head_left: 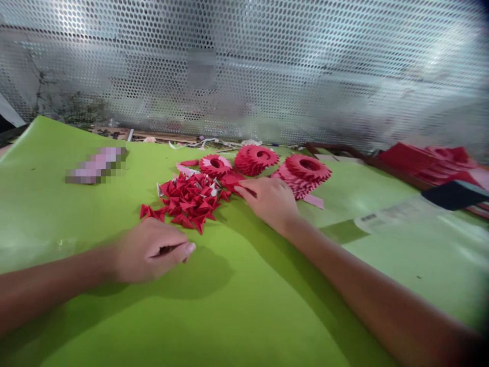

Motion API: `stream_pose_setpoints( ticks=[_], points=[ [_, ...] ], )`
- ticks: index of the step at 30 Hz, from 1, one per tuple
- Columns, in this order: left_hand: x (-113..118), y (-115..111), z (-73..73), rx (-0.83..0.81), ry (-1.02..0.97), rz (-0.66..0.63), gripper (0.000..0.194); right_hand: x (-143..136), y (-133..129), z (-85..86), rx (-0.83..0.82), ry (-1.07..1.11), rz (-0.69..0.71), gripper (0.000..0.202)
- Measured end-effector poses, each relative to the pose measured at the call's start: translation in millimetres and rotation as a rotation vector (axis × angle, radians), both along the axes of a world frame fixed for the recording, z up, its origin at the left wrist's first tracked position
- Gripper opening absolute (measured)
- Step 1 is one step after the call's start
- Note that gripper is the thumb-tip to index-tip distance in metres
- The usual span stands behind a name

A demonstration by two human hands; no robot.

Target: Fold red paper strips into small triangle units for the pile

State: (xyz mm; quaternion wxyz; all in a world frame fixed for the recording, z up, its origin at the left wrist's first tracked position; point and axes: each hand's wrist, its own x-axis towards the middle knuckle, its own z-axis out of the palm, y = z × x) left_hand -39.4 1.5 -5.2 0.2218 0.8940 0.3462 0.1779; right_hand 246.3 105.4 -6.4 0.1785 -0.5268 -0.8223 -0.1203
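Note:
My right hand (273,201) reaches to the middle of the table, its thumb and fingers pinched on a flat piece of red paper (232,179). Left of that lies a heap of small folded red paper triangles (189,199), with a few pale ones among them. My left hand (151,250) hovers in front of the heap, fingers curled and thumb laid along them, with nothing showing in it. Behind the right hand stand toothed paper rings: a small red and pink ring (214,164), a red one (255,159) and a taller red-to-pink stack (305,173).
A green sheet (229,316) covers the table. A blurred pink object (97,165) lies at the left. At the right are a clear plastic bag with a dark end (454,194) and stacked red paper (424,163). A perforated metal wall (244,66) closes off the back.

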Motion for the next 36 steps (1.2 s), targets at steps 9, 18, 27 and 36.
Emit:
stream_pose_setpoints(
  ticks=[9, 18, 27, 36],
  points=[
    [1, 1, -0.8, 0.049, -0.017, -0.023, 0.047, 7, -11, 14.8, 0.248, 0.395, 0.077, 0.030],
    [0, 1, -3.7, 0.072, -0.018, -0.042, 0.044, -1, -7, -0.2, 0.097, 0.328, -0.010, 0.031],
    [1, 1, -1.4, 0.060, -0.001, -0.043, 0.045, -2, -5, -1.4, -0.001, 0.284, -0.103, 0.025],
    [-1, 2, -4.1, 0.045, 0.019, -0.048, 0.046, 1, 2, -4.6, 0.059, 0.502, -0.115, 0.021]
  ],
)
